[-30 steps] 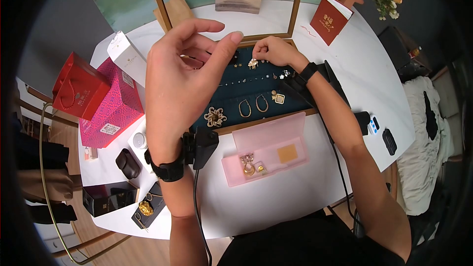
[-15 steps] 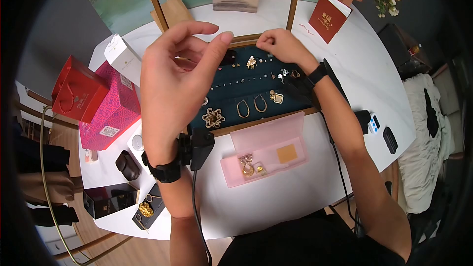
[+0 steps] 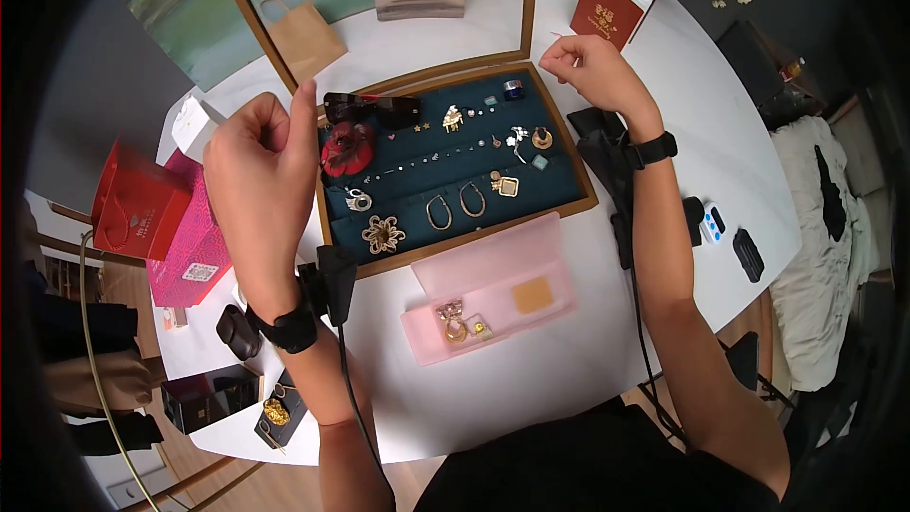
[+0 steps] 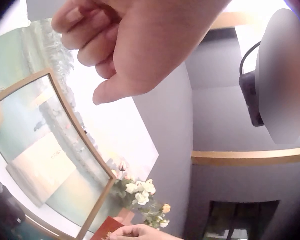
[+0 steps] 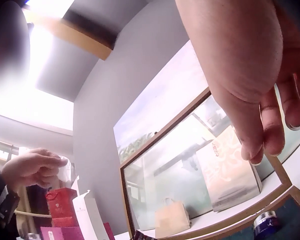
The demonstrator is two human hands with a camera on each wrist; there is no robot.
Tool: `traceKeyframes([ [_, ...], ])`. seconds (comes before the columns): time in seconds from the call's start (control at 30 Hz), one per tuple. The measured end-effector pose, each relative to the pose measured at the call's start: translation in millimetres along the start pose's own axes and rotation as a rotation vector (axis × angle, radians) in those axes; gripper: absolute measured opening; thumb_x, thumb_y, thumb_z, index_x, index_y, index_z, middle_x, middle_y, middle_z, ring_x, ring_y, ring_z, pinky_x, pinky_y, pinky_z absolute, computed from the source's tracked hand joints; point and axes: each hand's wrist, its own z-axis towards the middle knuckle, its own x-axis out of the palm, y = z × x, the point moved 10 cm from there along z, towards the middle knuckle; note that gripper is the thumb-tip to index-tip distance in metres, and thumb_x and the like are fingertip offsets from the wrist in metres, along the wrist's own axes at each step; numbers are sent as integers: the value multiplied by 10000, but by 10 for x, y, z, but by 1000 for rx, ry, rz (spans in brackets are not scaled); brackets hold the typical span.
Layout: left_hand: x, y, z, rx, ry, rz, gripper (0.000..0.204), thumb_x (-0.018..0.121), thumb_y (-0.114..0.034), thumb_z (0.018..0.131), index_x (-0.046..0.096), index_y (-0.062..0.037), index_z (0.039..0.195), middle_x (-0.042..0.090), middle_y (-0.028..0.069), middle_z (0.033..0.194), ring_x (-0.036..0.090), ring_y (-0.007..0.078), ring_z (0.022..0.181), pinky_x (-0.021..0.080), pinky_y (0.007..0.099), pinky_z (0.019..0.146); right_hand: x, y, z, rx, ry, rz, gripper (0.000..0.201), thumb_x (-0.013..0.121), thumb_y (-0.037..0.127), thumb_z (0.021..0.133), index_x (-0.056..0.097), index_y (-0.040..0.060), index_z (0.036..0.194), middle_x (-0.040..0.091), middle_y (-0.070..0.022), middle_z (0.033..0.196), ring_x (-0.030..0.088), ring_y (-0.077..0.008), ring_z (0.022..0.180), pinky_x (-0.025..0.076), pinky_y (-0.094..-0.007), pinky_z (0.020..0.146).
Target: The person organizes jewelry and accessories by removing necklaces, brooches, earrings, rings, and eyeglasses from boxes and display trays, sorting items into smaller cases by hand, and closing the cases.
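My left hand (image 3: 265,180) is raised over the left side of the jewellery case (image 3: 464,246), its fingers loosely curled and thumb extended, with nothing visible in it. Above the case's back right corner hangs my right hand (image 3: 607,81), thumb and forefinger close together; the right wrist view shows nothing between the fingertips. On the dark green lining lie a gold brooch (image 3: 452,118), a red flower (image 3: 348,149), sunglasses (image 3: 372,109), two hoops (image 3: 438,212), a flower-shaped brooch (image 3: 383,235) and a blue-topped jar (image 3: 513,89).
An open pink box (image 3: 445,346) with jewellery stands in front of the case. The case's framed lid (image 3: 533,0) is raised. Bags, such as the red one (image 3: 142,204), stand left; a red booklet (image 3: 607,11) is behind right, and a black case (image 3: 748,256) lies right.
My right hand has left the gold brooch, which remains on the lining, and has moved right. My left hand has shifted left, its fingers more curled, uncovering the red flower and sunglasses. The view has shifted.
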Motion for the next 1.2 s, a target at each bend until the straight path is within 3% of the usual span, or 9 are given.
traceKeyframes([
  [0.17, 114, -57, -32, -31, 3, 200, 525, 721, -323, 887, 435, 9, 598, 362, 100, 500, 302, 229, 495, 340, 360, 487, 38, -19, 2, -3, 35, 11, 192, 681, 209, 932, 723, 23, 904, 631, -6, 683, 561, -94, 664, 460, -266, 631],
  [0.3, 168, -63, -26, -18, 71, 210, 526, 718, -341, 888, 452, 12, 603, 374, 103, 507, 320, 229, 496, 358, 365, 495, 124, -36, 14, -14, 77, 20, 218, 701, 215, 873, 749, 9, 925, 721, -113, 792, 678, -210, 727, 538, -323, 709],
  [0.47, 177, 35, -34, -51, 198, 150, 518, 711, -352, 897, 474, 22, 626, 395, 99, 526, 347, 202, 508, 363, 359, 503, 218, 85, 13, -72, 88, 21, 202, 696, 197, 867, 751, 6, 905, 724, -124, 795, 686, -218, 730, 543, -337, 717],
  [0.57, 141, 77, -38, -48, 217, 134, 490, 698, -337, 908, 498, 30, 651, 401, 86, 528, 359, 182, 513, 357, 349, 506, 302, 231, -25, -111, 130, -35, 171, 681, 175, 922, 742, 23, 971, 667, -22, 753, 575, -102, 671, 473, -260, 643],
  [0.67, 96, 70, -36, -34, 213, 114, 467, 689, -329, 914, 517, 31, 672, 397, 76, 530, 351, 173, 515, 341, 344, 501, 409, 435, -103, -155, 175, 81, 185, 706, 190, 865, 735, 17, 924, 704, -88, 748, 657, -174, 677, 520, -307, 649],
  [0.8, 36, 93, -35, -34, 210, 107, 455, 675, -337, 922, 537, 32, 695, 383, 64, 537, 330, 158, 517, 306, 345, 492, 655, 812, -289, -160, 375, 169, 91, 717, 117, 895, 712, 28, 913, 598, 28, 697, 507, -51, 628, 420, -225, 563],
  [1.0, 34, 89, -79, -34, 205, 58, 454, 673, -376, 906, 573, 19, 706, 420, 76, 514, 375, 183, 485, 322, 367, 494, 1009, 994, -438, -319, 498, 118, 67, 747, 92, 862, 715, 43, 894, 600, 8, 691, 508, -63, 622, 430, -231, 563],
  [1.07, 55, 22, -100, 19, 214, 10, 490, 659, -358, 964, 471, -8, 677, 296, -45, 559, 251, 55, 556, 185, 304, 495, 1035, 1087, -463, -367, 494, 112, 67, 744, 88, 863, 712, 37, 892, 597, 5, 699, 509, -70, 621, 431, -237, 564],
  [1.2, 20, 48, -97, 47, 199, 11, 497, 642, -377, 974, 477, -11, 681, 299, -55, 560, 240, 56, 557, 182, 305, 494, 1053, 1270, -483, -389, 509, 170, 146, 751, 145, 837, 702, 8, 851, 619, -65, 681, 560, -153, 613, 460, -298, 589],
])
